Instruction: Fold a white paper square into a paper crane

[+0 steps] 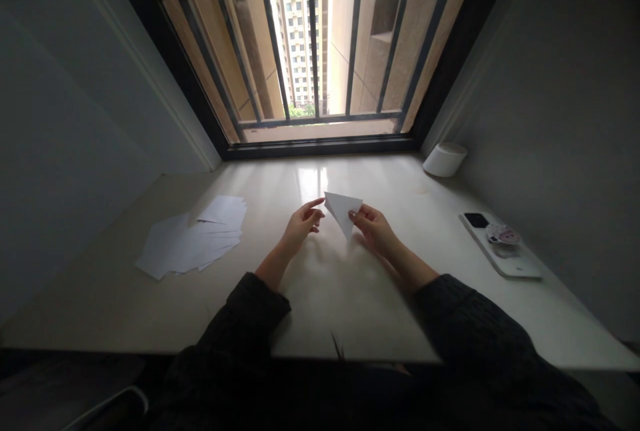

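White folded paper (pixel 341 206), triangular, is at the frame's centre between the left hand (pixel 301 223) and right hand (pixel 378 227), its long edge slanting from upper left to a lower tip. The right hand pinches its right side, thumb over fingers; the left, empty, fingers loosely parted, has its index fingertip just beside the upper-left corner; touching or not, I cannot tell.

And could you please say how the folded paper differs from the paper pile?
The folded paper is held in the right hand; the paper pile lies on the table. The folded paper looks triangular; the paper pile spreads wider, in several overlapping sheets. Both are white.
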`<state>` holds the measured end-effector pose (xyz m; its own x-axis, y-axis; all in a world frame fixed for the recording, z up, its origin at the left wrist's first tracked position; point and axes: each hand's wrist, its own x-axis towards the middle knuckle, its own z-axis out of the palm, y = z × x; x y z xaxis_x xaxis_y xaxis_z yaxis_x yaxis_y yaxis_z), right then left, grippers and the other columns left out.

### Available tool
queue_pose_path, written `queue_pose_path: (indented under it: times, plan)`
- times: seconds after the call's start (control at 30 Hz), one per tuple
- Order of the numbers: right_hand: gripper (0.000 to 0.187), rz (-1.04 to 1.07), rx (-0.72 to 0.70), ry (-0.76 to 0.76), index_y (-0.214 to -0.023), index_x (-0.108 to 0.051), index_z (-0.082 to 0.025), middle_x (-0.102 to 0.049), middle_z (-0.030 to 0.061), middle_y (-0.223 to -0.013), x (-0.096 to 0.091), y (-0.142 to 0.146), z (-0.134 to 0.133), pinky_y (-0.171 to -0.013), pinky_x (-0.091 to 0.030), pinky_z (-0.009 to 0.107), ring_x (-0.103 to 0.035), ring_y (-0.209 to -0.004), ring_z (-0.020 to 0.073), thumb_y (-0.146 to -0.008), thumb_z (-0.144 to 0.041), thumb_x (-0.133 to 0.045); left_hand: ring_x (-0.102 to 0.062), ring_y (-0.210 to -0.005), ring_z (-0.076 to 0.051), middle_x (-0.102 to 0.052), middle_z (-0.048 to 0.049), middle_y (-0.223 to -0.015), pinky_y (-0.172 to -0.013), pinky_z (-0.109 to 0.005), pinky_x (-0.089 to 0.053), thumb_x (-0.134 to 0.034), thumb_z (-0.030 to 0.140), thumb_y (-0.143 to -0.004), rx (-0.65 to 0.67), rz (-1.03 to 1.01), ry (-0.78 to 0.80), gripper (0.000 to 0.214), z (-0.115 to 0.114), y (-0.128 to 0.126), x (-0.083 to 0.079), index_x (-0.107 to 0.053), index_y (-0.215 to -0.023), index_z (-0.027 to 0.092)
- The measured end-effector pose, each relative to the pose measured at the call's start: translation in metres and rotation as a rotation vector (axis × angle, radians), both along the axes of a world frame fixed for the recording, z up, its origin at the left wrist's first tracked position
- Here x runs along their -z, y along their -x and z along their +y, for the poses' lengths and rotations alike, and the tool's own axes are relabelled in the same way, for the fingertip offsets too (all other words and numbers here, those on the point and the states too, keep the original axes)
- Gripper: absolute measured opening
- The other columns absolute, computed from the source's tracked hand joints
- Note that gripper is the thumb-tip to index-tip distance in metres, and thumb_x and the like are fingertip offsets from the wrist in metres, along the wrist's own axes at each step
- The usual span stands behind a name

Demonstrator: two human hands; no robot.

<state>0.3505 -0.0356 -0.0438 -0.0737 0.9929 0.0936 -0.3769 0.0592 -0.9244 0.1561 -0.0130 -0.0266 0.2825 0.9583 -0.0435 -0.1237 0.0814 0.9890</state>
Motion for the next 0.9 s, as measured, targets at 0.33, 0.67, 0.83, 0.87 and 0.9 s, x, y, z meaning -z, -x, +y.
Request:
queue_pose_path:
  times: [0.33, 0.67, 0.83, 0.87, 0.9]
  plan:
    - [0.033, 0.084, -0.038, 0.097, -0.09, -0.068, -0.023, -0.07, 0.0019, -0.084, -0.005, 0.001, -0.002, -0.076, -0.048, 0.03, -0.063, -0.078, 0.0172, -0.062, -0.037, -0.079, -0.04, -0.043, -0.003, -0.053, 0.0024, -0.059, -0.044, -0.019, -0.032, -0.069, 0.055, -0.067, -0.035, -0.073, 0.11, 0.045, 0.0, -0.003, 0.004, -0.061, -0.081, 0.014]
    - [0.025, -0.166, 0.321, -0.013, -0.064, -0.064, -0.021, -0.06, -0.0019, -0.066, 0.0, -0.009, 0.004, -0.06, -0.042, 0.025, -0.053, -0.062, 0.0116, -0.064, -0.042, -0.077, -0.059, -0.049, -0.012, -0.065, -0.0028, -0.057, -0.048, -0.022, -0.043, -0.064, 0.055, -0.073, -0.317, 0.218, -0.17, 0.04, -0.007, 0.0, -0.011, -0.062, -0.075, 0.015]
    - [0.026, -0.244, 0.35, -0.011, -0.071, -0.069, -0.021, -0.057, -0.0029, -0.056, -0.004, -0.01, 0.003, -0.051, -0.038, 0.026, -0.047, -0.052, 0.0109, -0.061, -0.044, -0.078, -0.061, -0.051, -0.013, -0.066, -0.0018, -0.057, -0.051, -0.023, -0.046, -0.063, 0.054, -0.074, -0.401, 0.265, -0.257, 0.037, -0.01, -0.001, -0.013, -0.064, -0.076, 0.017]
    - [0.026, -0.239, 0.334, -0.009, -0.073, -0.07, -0.021, -0.056, -0.0033, -0.054, -0.004, -0.011, 0.003, -0.052, -0.04, 0.027, -0.047, -0.051, 0.0109, -0.062, -0.044, -0.078, -0.062, -0.051, -0.013, -0.066, -0.0017, -0.058, -0.052, -0.023, -0.047, -0.064, 0.053, -0.074, -0.411, 0.263, -0.274, 0.036, -0.01, -0.001, -0.012, -0.064, -0.076, 0.017]
    - [0.026, -0.227, 0.317, -0.005, -0.073, -0.07, -0.021, -0.056, -0.0033, -0.053, -0.003, -0.011, 0.003, -0.054, -0.041, 0.027, -0.049, -0.051, 0.0112, -0.063, -0.045, -0.077, -0.062, -0.051, -0.013, -0.066, -0.0016, -0.058, -0.053, -0.023, -0.047, -0.065, 0.053, -0.073, -0.419, 0.255, -0.288, 0.035, -0.01, -0.001, -0.012, -0.064, -0.076, 0.018]
